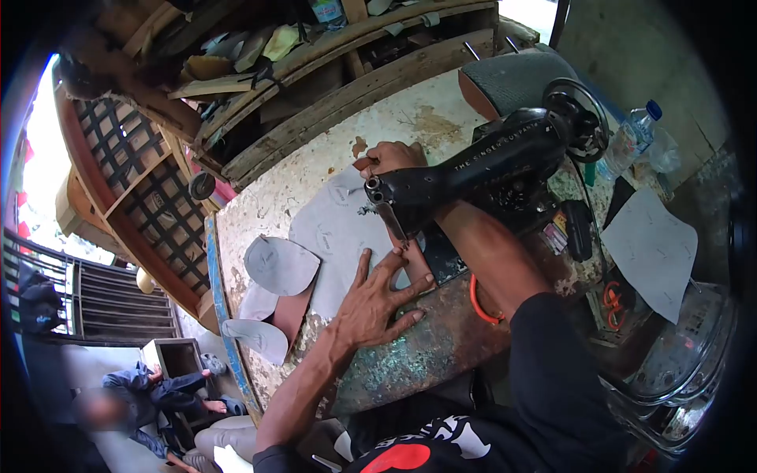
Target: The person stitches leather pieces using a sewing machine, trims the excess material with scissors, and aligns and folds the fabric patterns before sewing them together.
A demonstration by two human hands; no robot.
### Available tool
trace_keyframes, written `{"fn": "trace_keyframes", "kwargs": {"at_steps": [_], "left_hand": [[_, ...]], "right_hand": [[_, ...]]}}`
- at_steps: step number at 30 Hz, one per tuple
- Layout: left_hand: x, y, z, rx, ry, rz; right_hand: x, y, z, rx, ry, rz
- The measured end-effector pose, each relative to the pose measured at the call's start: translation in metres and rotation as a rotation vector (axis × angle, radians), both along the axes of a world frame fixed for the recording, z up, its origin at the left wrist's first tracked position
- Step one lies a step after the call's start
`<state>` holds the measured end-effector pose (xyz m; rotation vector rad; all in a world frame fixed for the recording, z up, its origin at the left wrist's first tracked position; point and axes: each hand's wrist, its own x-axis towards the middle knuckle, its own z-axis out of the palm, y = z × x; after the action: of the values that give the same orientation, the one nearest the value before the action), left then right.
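Observation:
A black sewing machine [489,154] with Singer lettering stands on the worn table. Under its needle lies a large grey-backed piece of material [339,217], its brown, leather-like side showing along a folded strip near the needle. My left hand [377,298] rests on that strip just in front of the presser foot, palm down with fingers spread. My right arm reaches beneath the machine's arm. At the far edge of the material, my right hand [393,158] has its fingers curled on a brown edge; the machine head partly hides it.
Smaller grey-and-brown cut pieces [282,266] lie on the left. Orange-handled scissors [482,303] sit below my right forearm. A water bottle [628,142] stands at the right, above another grey piece [658,248]. A person [142,402] sits low at the left.

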<state>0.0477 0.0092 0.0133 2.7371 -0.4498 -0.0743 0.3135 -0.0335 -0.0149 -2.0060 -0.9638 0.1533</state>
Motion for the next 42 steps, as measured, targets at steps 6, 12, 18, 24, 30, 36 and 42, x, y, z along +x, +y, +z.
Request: {"fn": "trace_keyframes", "kwargs": {"at_steps": [6, 12, 18, 24, 30, 36, 42], "left_hand": [[0.005, 0.005, -0.002, -0.02, -0.008, 0.008], [0.016, 0.013, 0.001, -0.022, -0.019, 0.01], [0.021, 0.017, 0.002, -0.015, 0.016, 0.02], [0.024, 0.02, -0.002, -0.02, -0.001, 0.031], [0.031, 0.025, -0.003, -0.03, -0.018, 0.034], [0.031, 0.028, -0.01, 0.007, -0.055, 0.041], [0.023, 0.031, -0.011, 0.016, -0.065, 0.014]], "right_hand": [[0.005, 0.007, 0.006, -0.111, 0.018, -0.032], [0.013, 0.016, 0.005, -0.083, 0.128, -0.051], [0.013, 0.018, 0.016, -0.162, 0.033, -0.078], [0.023, 0.026, 0.016, -0.109, 0.203, -0.03], [0.03, 0.04, 0.006, -0.237, -0.052, -0.154], [0.036, 0.049, -0.001, -0.273, -0.037, -0.17], [0.042, 0.052, 0.0, -0.331, -0.047, -0.16]]}}
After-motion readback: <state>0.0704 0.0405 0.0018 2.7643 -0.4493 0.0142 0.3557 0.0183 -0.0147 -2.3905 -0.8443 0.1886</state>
